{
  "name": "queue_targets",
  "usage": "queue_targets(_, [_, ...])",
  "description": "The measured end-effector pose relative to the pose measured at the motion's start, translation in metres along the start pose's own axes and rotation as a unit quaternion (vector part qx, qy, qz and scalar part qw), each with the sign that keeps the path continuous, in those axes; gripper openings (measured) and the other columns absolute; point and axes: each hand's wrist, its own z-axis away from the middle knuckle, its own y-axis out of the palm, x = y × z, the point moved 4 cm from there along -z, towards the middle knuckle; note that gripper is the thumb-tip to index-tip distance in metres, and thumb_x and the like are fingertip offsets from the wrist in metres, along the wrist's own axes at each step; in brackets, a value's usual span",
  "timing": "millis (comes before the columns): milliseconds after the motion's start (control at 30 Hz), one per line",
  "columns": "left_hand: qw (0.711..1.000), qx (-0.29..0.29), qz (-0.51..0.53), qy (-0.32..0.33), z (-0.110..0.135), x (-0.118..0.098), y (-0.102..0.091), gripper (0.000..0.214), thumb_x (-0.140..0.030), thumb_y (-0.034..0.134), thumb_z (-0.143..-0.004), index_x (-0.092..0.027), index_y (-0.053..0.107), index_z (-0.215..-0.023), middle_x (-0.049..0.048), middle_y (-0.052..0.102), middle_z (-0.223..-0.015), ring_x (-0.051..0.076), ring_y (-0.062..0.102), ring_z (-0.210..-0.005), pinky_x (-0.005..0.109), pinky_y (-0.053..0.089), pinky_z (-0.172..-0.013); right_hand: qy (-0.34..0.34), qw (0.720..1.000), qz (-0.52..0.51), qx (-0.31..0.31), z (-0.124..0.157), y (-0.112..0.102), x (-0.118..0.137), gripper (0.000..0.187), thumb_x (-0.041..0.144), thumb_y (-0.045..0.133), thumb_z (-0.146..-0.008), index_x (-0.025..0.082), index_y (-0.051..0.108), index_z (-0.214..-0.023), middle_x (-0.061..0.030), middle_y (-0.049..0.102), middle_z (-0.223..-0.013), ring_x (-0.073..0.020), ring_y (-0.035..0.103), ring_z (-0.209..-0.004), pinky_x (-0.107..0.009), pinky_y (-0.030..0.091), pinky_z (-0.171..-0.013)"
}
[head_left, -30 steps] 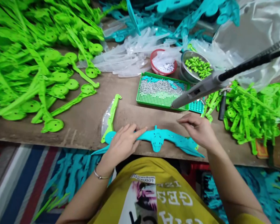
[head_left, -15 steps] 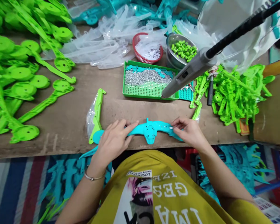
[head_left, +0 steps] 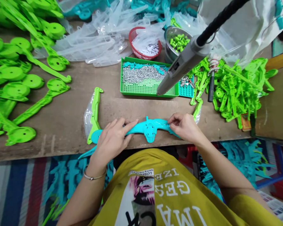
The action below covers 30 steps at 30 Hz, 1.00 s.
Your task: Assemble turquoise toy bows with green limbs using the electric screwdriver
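Note:
A turquoise bow-shaped plastic part (head_left: 149, 130) lies along the front of the bench, with a raised middle piece and small holes in its right arm. My left hand (head_left: 113, 135) rests across its left arm, fingers stretched along the top and thumb on the near side, holding it down. My right hand (head_left: 185, 125) is closed in a pinch over the right arm, by the holes; what the fingertips hold is too small to make out. At the part's left end stands a green limb with a clear plastic piece (head_left: 93, 116). Another green limb (head_left: 198, 110) shows beyond my right hand.
A green tray (head_left: 136, 91) of small silver screws stands behind the part, below a hanging grey electric screwdriver (head_left: 179, 67). Behind are a red basket (head_left: 145, 56) and a metal bowl (head_left: 169, 51). Green parts (head_left: 21, 91) pile up left, more green pieces (head_left: 238, 91) right.
The view has shifted slightly, so the bench things sit a little further left and higher. My right fingers have closed in over the small pale piece that showed at their tips.

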Motion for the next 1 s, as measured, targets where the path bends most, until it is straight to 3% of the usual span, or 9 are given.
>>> queue_targets(133, [1.0,0.001,-0.006,0.0,-0.001,-0.001,-0.001,0.052,-0.028,0.053,-0.096,-0.029,0.051,-0.147,0.0072,0.059,-0.107,0.026,0.056,-0.098,0.038,0.048,-0.084,-0.009,1.0,0.005,-0.004,0.002,0.008,-0.001,0.019,0.01,0.058,-0.074,0.018,0.075,-0.078,-0.002,0.074,-0.071,-0.0154,0.065,-0.06,-0.027,0.049,-0.064])
queue_targets(367, [1.0,0.018,-0.016,-0.001,-0.003,0.001,0.0,0.05,-0.029,0.053,-0.096,-0.027,0.052,-0.146,0.0089,0.06,-0.108,0.029,0.058,-0.099,0.043,0.05,-0.087,-0.088,0.992,0.093,-0.019,0.017,0.01,0.003,0.019,0.013,0.058,-0.086,0.019,0.075,-0.091,-0.0082,0.077,-0.096,-0.0232,0.072,-0.091,-0.034,0.052,-0.086])
queue_targets(500, [0.999,-0.029,0.017,-0.004,0.002,-0.013,-0.018,0.063,-0.031,0.057,-0.095,-0.026,0.038,-0.155,0.0151,0.054,-0.133,0.037,0.053,-0.12,0.056,0.047,-0.099,-0.11,0.991,0.024,-0.079,0.044,-0.029,-0.033,0.019,0.033,0.062,-0.092,0.019,0.07,-0.102,-0.0089,0.074,-0.102,-0.0225,0.069,-0.097,-0.035,0.052,-0.089])
queue_targets(600, [0.973,-0.07,0.22,-0.016,0.01,-0.041,-0.027,0.067,-0.035,0.064,-0.093,-0.027,0.037,-0.153,0.0124,0.054,-0.138,0.031,0.055,-0.123,0.052,0.047,-0.105,-0.039,0.996,0.043,-0.071,0.066,-0.049,-0.081,0.029,0.038,0.075,-0.081,0.02,0.066,-0.102,-0.008,0.073,-0.1,-0.0247,0.068,-0.095,-0.038,0.053,-0.086])
queue_targets(667, [0.907,-0.011,0.419,-0.044,0.01,-0.066,-0.012,0.057,-0.037,0.065,-0.093,-0.025,0.045,-0.145,0.0106,0.063,-0.126,0.023,0.064,-0.108,0.043,0.054,-0.096,-0.01,1.0,0.022,-0.01,0.076,-0.045,-0.107,0.04,0.037,0.081,-0.074,0.02,0.065,-0.107,-0.0074,0.074,-0.102,-0.0253,0.069,-0.095,-0.039,0.054,-0.085])
queue_targets(733, [0.793,0.128,0.589,-0.087,0.007,-0.098,0.018,0.051,-0.038,0.064,-0.093,-0.02,0.049,-0.138,0.0127,0.067,-0.121,0.021,0.067,-0.099,0.039,0.056,-0.089,0.003,0.999,-0.029,0.028,0.082,-0.031,-0.121,0.037,0.036,0.079,-0.077,0.02,0.066,-0.107,-0.0062,0.075,-0.099,-0.0235,0.07,-0.092,-0.037,0.056,-0.084])
queue_targets(800, [0.68,0.205,0.689,-0.146,0.0,-0.127,0.048,0.058,-0.039,0.071,-0.088,-0.019,0.05,-0.138,0.0145,0.068,-0.122,0.022,0.068,-0.103,0.041,0.054,-0.093,0.006,0.995,-0.09,0.033,0.085,-0.017,-0.123,0.026,0.037,0.074,-0.082,0.02,0.068,-0.102,-0.0049,0.076,-0.094,-0.0209,0.071,-0.085,-0.035,0.056,-0.079])
queue_targets(900, [0.549,0.15,0.791,-0.225,-0.018,-0.151,0.074,0.045,-0.044,0.074,-0.085,-0.016,0.063,-0.119,0.0133,0.069,-0.123,0.024,0.067,-0.111,0.044,0.05,-0.104,-0.012,0.987,-0.156,0.029,0.092,-0.002,-0.107,0.019,0.038,0.073,-0.085,0.02,0.069,-0.091,-0.0035,0.076,-0.088,-0.0186,0.07,-0.078,-0.031,0.055,-0.072])
queue_targets(1000, [0.486,0.054,0.834,-0.256,-0.03,-0.158,0.078,0.034,-0.043,0.079,-0.081,-0.015,0.069,-0.098,0.0097,0.073,-0.113,0.025,0.067,-0.112,0.045,0.052,-0.102,-0.069,0.987,-0.142,0.024,0.103,-0.007,-0.082,0.016,0.037,0.072,-0.087,0.022,0.069,-0.089,-0.003,0.075,-0.085,-0.018,0.068,-0.075,-0.032,0.054,-0.071])
